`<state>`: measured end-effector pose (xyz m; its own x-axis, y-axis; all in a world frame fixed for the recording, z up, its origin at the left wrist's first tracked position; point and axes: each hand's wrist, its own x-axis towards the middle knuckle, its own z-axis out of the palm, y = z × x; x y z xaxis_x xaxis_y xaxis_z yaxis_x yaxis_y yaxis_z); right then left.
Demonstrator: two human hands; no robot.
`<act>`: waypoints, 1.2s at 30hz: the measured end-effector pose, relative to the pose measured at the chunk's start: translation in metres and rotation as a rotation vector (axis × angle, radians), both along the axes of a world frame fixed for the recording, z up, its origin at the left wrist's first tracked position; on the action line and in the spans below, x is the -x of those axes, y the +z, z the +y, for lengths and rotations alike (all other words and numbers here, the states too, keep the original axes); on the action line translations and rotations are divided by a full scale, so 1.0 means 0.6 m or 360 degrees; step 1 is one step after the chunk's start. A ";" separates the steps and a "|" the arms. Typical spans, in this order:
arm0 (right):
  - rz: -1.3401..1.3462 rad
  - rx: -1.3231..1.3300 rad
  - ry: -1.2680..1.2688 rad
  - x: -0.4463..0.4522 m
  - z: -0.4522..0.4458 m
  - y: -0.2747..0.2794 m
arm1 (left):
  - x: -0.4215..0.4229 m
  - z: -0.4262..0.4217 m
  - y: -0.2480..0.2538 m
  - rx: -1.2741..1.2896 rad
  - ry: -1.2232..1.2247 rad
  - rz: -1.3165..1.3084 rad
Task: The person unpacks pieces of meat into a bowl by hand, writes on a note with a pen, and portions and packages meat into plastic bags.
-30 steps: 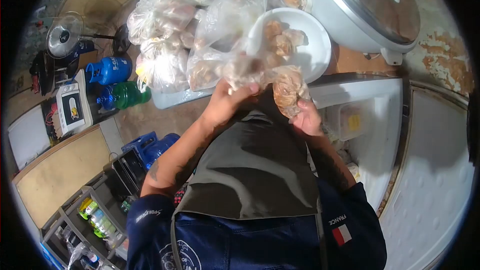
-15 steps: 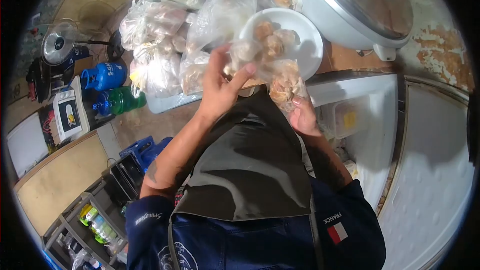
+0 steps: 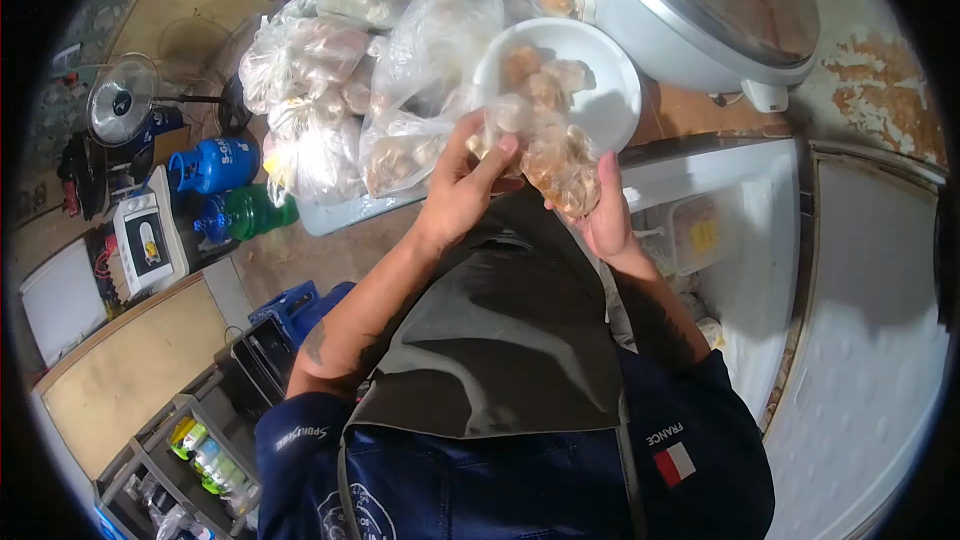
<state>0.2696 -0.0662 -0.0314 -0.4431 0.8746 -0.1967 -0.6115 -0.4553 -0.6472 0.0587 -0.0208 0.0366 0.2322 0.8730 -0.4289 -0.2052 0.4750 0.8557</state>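
Observation:
A clear plastic bag of brownish food pieces (image 3: 562, 172) lies in my right hand (image 3: 608, 222), its fingers under the bag and its thumb up along the side. My left hand (image 3: 463, 180) pinches clear plastic with something pale inside (image 3: 510, 118), right against that bag; I cannot tell whether the two are joined. Just beyond my hands is a white bowl (image 3: 618, 90) with several small bagged brown and pale lumps (image 3: 545, 90). Left of my left hand, a larger clear bag of pale brown pieces (image 3: 400, 160) rests at the counter's edge.
Several filled plastic bags (image 3: 310, 60) are piled at the back left. A large rice cooker (image 3: 690, 10) stands back right. Below my right arm is an open white chest freezer (image 3: 760, 240) holding a plastic container (image 3: 697, 235). On the left are a blue gas cylinder (image 3: 215, 165) and a fan (image 3: 122, 100).
My left hand has moved right and slightly down, bringing its plastic against the bag in my right hand. That bag has turned and now lies flatter, with my right thumb raised.

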 end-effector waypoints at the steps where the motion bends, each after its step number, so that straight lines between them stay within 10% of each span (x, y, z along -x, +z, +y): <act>1: -0.0204 0.0062 -0.0094 0.007 -0.002 0.015 | 0.000 -0.001 0.001 0.0014 0.0027 0.0017; 31: -0.1182 -0.0396 -0.0083 -0.008 -0.061 -0.020 | 0.076 -0.033 -0.031 0.0155 0.0801 -0.0249; 36: -0.0797 0.0133 -0.0557 -0.058 -0.102 -0.089 | 0.089 -0.021 -0.027 0.0127 0.0965 -0.0185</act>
